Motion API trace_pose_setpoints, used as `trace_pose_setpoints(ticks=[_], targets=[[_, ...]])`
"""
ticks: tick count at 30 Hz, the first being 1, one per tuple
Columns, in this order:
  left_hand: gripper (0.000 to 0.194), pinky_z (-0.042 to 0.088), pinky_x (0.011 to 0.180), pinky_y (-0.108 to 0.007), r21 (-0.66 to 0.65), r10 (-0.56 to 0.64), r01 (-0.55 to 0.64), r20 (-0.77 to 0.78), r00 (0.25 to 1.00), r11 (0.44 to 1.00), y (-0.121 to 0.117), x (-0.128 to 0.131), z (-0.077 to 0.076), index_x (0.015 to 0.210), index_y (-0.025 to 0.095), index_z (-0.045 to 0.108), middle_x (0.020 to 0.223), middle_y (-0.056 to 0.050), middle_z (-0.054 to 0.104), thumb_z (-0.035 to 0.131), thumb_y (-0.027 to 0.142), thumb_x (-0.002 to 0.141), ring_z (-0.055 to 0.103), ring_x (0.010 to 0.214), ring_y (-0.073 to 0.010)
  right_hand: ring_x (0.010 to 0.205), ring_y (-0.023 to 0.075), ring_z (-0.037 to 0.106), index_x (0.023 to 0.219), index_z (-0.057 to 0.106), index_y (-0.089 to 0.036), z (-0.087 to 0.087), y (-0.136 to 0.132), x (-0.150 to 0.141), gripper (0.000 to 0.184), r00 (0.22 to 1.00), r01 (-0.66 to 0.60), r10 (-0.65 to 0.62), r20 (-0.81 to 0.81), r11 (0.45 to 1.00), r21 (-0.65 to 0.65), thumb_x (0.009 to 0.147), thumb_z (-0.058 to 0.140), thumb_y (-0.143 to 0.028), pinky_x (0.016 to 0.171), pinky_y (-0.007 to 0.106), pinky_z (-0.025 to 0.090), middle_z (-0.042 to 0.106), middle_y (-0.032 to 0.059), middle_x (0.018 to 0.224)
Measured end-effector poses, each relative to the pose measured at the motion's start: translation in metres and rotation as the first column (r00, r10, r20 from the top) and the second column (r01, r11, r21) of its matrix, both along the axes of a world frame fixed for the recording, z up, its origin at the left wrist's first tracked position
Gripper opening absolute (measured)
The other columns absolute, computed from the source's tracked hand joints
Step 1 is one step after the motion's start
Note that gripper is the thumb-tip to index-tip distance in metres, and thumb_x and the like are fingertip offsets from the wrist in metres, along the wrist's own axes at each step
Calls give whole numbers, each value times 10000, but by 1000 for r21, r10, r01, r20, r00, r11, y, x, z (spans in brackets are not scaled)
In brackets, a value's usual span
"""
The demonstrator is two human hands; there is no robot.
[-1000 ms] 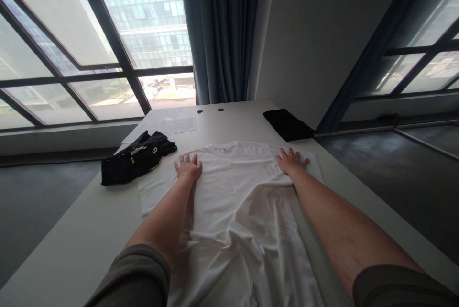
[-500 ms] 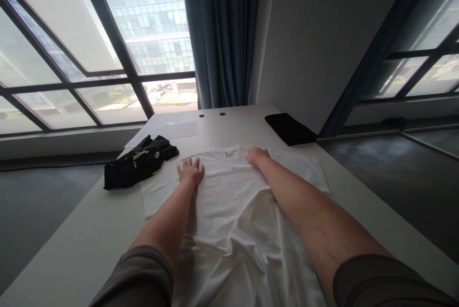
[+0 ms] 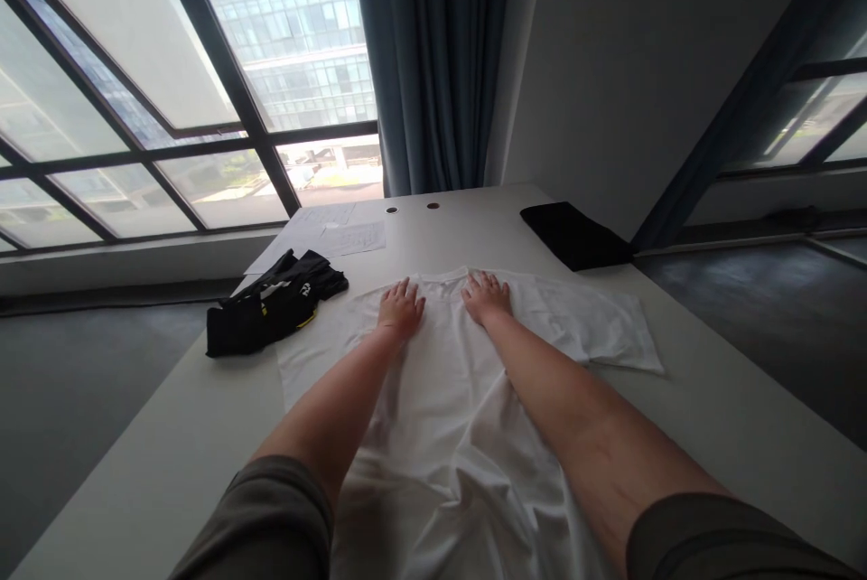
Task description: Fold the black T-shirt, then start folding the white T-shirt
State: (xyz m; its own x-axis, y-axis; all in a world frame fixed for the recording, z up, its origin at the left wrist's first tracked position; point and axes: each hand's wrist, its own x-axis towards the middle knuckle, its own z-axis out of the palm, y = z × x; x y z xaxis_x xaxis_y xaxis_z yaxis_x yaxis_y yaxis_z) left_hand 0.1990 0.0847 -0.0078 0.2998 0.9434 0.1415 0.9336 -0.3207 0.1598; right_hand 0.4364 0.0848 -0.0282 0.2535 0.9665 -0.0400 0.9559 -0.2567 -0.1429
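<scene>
A white T-shirt lies spread on the table, its collar toward the far end and its lower part wrinkled close to me. My left hand rests palm down on the shirt, left of the collar, with fingers stretched out. On the other side of the collar, my right hand is flat on the cloth with its fingers apart. Neither hand grips the fabric. The shirt's right sleeve reaches out over the table; my left forearm covers part of the left side.
A folded black garment with white and yellow marks lies at the table's left edge. Behind it are printed sheets of paper. A folded black cloth sits at the far right of the white table. Windows and a blue curtain stand beyond.
My left hand has slid right and slightly away from me across the shirt, closer to the collar and my right hand. The right hand stays beside the collar. The view has shifted a little.
</scene>
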Motion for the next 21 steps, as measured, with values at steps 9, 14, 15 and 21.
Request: trace_pose_setpoints(ticks=[9, 14, 15, 21], targets=[[727, 161, 1296, -559, -82, 254, -248, 65, 965, 965, 29, 64, -16, 1611, 171, 390, 1708, -147, 308, 314, 527, 981, 214, 1595, -332, 1605, 296, 121, 1688, 204, -330, 2, 1, 0, 683, 1000, 16, -16, 1, 999, -28, 1053, 211, -581, 1277, 575, 79, 137, 48, 1767], [755, 121, 1302, -582, -121, 221, -214, 54, 974, 969, 31, 56, -15, 1635, 207, 361, 1734, -111, 255, 330, 564, 970, 187, 1607, -323, 1604, 309, 106, 1690, 177, -343, 8, 7, 4, 683, 1000, 29, -30, -8, 998, -58, 1052, 208, -585, 1265, 622, 80, 117, 42, 1769], [763, 104, 1301, -597, -131, 214, -207, 47, 976, 969, 31, 54, -15, 1643, 214, 344, 1741, -106, 235, 320, 575, 972, 169, 1612, -325, 1604, 315, 104, 1689, 177, -346, 8, 9, 5, 684, 1000, 29, -30, -10, 998, -60, 1051, 210, -591, 1263, 631, 75, 117, 38, 1769], [764, 69, 1275, -670, -150, 195, -190, 21, 980, 970, 30, 53, -14, 1657, 257, 316, 1754, -86, 189, 281, 604, 977, 123, 1620, -344, 1607, 322, 90, 1690, 169, -355, 8, 14, 8, 695, 1000, 28, -29, -6, 998, -60, 1047, 194, -617, 1257, 644, 64, 104, 40, 1771]])
